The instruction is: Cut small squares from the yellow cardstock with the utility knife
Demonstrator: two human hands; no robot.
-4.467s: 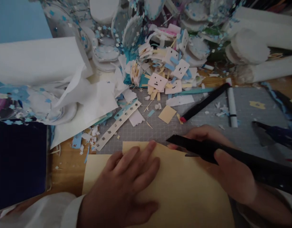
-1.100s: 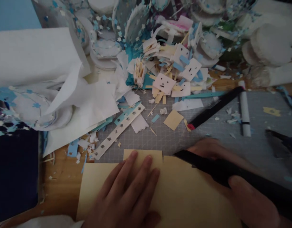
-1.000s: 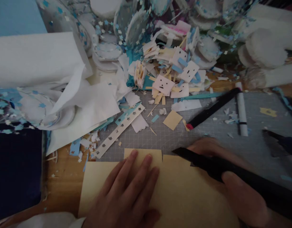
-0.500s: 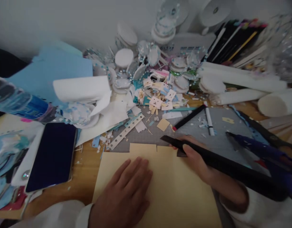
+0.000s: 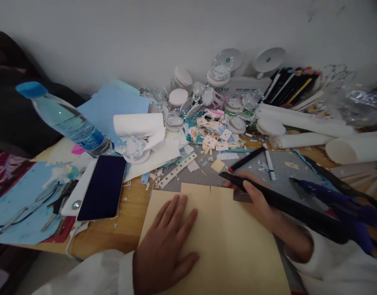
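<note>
A sheet of pale yellow paper [image 5: 225,246] lies in front of me, with a short slit and stepped notches along its far edge. My left hand [image 5: 166,246] rests flat on the sheet's left part, fingers spread. In my right hand [image 5: 258,200], at the far right corner of the sheet, is a long black bar-shaped tool [image 5: 292,209] with a slanted tip. The tool's exact kind is unclear. Its tip points left, over the grey mat [image 5: 200,176] just beyond the paper. Fingers wrap around the bar near that tip.
Small paper figures [image 5: 217,137] and white discs pile up at the back. A water bottle [image 5: 68,119], phone [image 5: 102,188] and glasses [image 5: 28,207] are on the left. Right are a blue glue gun [image 5: 338,200], white rolls [image 5: 357,147] and markers [image 5: 292,88]. Pens and scraps litter the mat.
The view has shifted left and up, showing more of the bottle and glasses. My left hand's fingers have spread wider on the paper. My right hand still grips the black tool.
</note>
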